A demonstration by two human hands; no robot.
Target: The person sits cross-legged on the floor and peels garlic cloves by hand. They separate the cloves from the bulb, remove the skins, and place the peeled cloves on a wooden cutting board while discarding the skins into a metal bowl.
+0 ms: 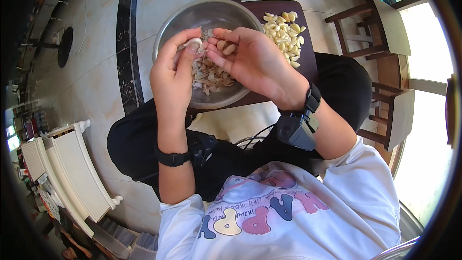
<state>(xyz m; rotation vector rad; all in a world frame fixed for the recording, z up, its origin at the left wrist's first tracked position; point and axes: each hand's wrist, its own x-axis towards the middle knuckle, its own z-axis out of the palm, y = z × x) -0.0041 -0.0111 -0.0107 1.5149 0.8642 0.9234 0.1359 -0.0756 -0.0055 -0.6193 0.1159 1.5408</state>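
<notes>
My left hand (172, 65) pinches a piece of white, papery garlic (195, 42) between thumb and fingers; how much of it is bulb or skin I cannot tell. Several brownish unpeeled garlic cloves (226, 47) rest in the curled fingers of my right hand (261, 56), palm turned up. Both hands hover over a wide stainless steel bowl (169, 25). Loose garlic skins (213, 74) lie in its bottom, partly hidden by my hands. To the right of the bowl, a pile of peeled garlic cloves (285, 36) sits on a dark wooden stool (306, 57).
My knees in black trousers (126, 144) flank the stool. Wrist straps carry small devices, the right one a black box (297, 131) with a cable. Wooden stools (393, 29) stand at the right. A white cabinet (77, 166) is at the left, on the tiled floor (97, 90).
</notes>
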